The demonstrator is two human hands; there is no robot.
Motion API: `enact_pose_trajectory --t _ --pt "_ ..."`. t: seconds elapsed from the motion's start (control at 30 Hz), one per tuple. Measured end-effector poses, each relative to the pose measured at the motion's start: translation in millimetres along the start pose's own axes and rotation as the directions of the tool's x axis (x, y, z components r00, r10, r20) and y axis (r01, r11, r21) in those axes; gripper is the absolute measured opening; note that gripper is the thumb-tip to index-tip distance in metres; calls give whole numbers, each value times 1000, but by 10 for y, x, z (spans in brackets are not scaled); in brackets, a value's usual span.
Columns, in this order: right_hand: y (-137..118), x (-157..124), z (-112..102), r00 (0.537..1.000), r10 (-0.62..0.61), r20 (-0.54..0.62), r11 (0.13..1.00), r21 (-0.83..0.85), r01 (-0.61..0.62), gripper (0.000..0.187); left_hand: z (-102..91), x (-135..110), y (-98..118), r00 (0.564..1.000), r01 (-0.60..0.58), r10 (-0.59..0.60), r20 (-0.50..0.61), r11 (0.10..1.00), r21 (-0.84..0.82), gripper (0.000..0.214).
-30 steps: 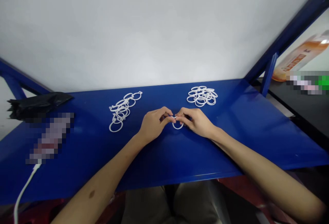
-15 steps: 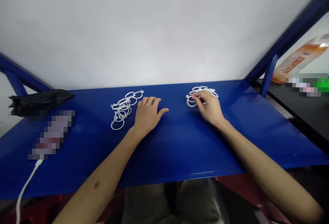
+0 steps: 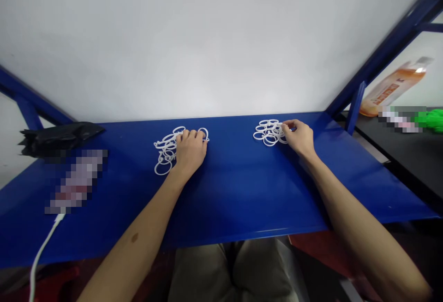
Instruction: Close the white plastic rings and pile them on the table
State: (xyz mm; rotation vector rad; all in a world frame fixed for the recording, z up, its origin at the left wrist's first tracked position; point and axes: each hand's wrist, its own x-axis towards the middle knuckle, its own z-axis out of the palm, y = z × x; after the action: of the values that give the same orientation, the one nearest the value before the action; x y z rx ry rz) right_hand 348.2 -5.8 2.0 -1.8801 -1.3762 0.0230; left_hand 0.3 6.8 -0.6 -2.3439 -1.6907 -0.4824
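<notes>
Left hand (image 3: 191,149) curls over thin, white, plastic-looking rings (image 3: 168,148); right hand (image 3: 300,136) bends at a matching round-looped pile (image 3: 269,132), both grips unclear!

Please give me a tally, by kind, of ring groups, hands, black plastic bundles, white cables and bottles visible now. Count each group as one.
Left white ring group and right white ring group: 2
Left hand and right hand: 2
Black plastic bundle: 1
White cable: 1
Bottle: 1
Total: 7. Single rings overlap too much to count.
</notes>
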Motion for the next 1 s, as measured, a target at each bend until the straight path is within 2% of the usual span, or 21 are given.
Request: enact_pose_trajectory --t 0.13,0.33,0.4,0.5,0.57,0.63,0.73,0.8,0.83,0.93,1.0 --pt "21 19 -5 999 -28 -30 1000 -14 27 26 33 2 8 1000 19 -19 0 999 -25 32" --pt "-17 10 -43 995 -57 -87 998 12 58 27 88 -8 -15 999 -40 41 35 998 -40 27" --pt "-74 -21 -59 988 -104 -112 994 12 106 25 62 -12 3 998 -56 58 29 996 -65 24" --pt "-224 -133 -63 963 -233 -132 971 29 239 22 -20 -31 81 995 -95 96 1 984 -148 20" --pt "-360 -261 -49 940 -330 -84 938 79 336 21 -88 -53 165 990 -137 131 -41 964 -228 18" --pt "-501 -416 -29 907 -420 38 896 176 408 20 -148 -83 263 980 -197 174 -101 926 -321 15" --pt "-664 -635 0 790 -553 266 818 352 455 26 -204 -137 396 954 -300 255 -159 832 -466 12" --pt "-721 -734 15 726 -595 345 787 430 441 32 -223 -172 458 941 -337 292 -170 772 -539 10" --pt "-734 -764 21 711 -605 359 779 454 433 36 -232 -186 479 939 -340 301 -165 747 -571 10" --pt "-735 -790 28 735 -601 314 766 489 417 44 -262 -208 513 949 -293 293 -117 681 -671 9" --pt "-730 -775 20 754 -604 257 752 498 433 43 -282 -207 520 961 -226 271 -63 628 -745 11"
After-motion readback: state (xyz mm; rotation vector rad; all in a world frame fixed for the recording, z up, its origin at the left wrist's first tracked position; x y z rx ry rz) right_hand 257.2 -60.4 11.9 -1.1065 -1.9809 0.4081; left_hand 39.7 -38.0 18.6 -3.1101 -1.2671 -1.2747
